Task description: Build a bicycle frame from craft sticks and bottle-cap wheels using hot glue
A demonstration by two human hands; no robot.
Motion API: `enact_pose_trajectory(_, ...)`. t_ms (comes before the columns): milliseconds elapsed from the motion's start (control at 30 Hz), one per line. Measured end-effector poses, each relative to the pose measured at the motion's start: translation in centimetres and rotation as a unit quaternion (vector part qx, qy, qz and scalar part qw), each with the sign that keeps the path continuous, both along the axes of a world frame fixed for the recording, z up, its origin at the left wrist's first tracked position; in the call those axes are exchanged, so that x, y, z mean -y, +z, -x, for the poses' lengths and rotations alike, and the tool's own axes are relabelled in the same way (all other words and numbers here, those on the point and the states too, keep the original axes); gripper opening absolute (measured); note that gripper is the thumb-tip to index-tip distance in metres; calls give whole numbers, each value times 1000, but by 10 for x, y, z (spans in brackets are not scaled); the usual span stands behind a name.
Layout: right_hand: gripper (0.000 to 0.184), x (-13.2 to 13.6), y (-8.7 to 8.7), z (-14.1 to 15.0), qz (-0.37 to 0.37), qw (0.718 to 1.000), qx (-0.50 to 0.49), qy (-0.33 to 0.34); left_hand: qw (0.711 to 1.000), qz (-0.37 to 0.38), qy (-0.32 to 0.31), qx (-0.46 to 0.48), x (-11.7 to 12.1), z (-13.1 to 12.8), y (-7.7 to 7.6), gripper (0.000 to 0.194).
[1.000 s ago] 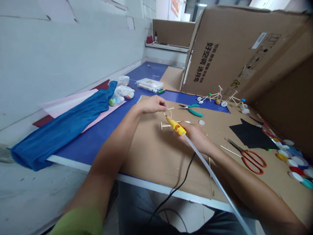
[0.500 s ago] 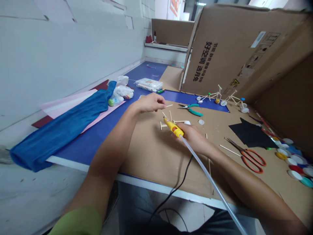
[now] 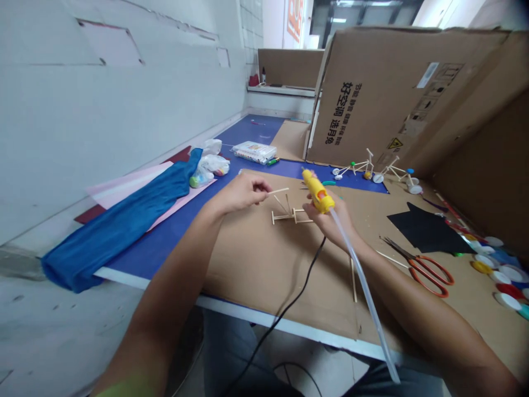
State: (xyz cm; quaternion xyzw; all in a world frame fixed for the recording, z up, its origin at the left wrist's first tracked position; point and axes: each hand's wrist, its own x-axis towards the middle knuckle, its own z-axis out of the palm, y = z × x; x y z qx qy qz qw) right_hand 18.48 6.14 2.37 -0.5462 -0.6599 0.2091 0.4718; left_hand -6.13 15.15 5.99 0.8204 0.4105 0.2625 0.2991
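My left hand [image 3: 253,190] pinches a short wooden stick [image 3: 279,191], which points to the right above the cardboard mat. My right hand [image 3: 333,220] is wrapped round a yellow hot glue gun [image 3: 317,190], its nozzle tilted up and away from me. From the back of the gun a long clear glue stick [image 3: 363,286] trails toward me. Between the hands, a small frame of glued sticks [image 3: 283,216] lies on the mat, with two sticks rising from it. The right hand hides part of its right end.
Orange-handled scissors [image 3: 427,270], black sheet [image 3: 430,227] and bottle caps [image 3: 508,273] lie to the right. Pliers [image 3: 328,183] are partly hidden behind the gun. Stick models [image 3: 367,165] stand before a large carton [image 3: 397,94]. A black cord [image 3: 303,289] crosses the front edge.
My right hand has raised the glue gun up and to the right, off the stick frame. My left hand has come slightly nearer with its stick. The view has tilted up a little.
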Motion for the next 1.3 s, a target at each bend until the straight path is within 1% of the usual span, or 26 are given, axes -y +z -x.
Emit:
enact_pose_trajectory(67,29,-6,-1,1,-6,998,-70,-2,1000,-29,-11,6,12,-5,-7,20)
enact_pose_trajectory(133,32,-8,0,2,7,994,-106,11,998,-49,-30,14,21,-12,-14,20)
enact_pose_trajectory(200,33,-7,1,4,25,992,-118,22,998,-54,-41,19,27,-19,-20,22)
enact_pose_trajectory(300,34,-3,5,5,42,991,-120,34,997,-60,-40,23,33,-25,-24,20)
enact_pose_trajectory(467,24,3,15,8,56,989,-126,57,997,-60,-18,48,36,-21,-27,18)
enact_pose_trajectory(533,21,3,17,10,61,985,-148,62,997,-48,0,67,36,-18,-28,19)
enact_pose_trajectory(667,23,1,15,11,70,978,-189,60,996,-26,24,82,36,-13,-30,20)
enact_pose_trajectory(900,28,-4,8,16,74,968,-232,56,994,3,27,101,27,-9,-35,22)
enact_pose_trajectory(1000,30,-8,4,18,66,968,-237,55,993,5,31,117,24,-9,-37,24)
enact_pose_trajectory(1100,27,-12,4,20,47,967,-245,56,990,17,26,136,22,-8,-39,26)
enact_pose_trajectory(1200,19,-15,9,24,43,973,-222,46,987,19,35,159,18,-8,-42,25)
enact_pose_trajectory(1300,16,-19,14,30,47,977,-205,45,982,21,46,184,11,-6,-49,24)
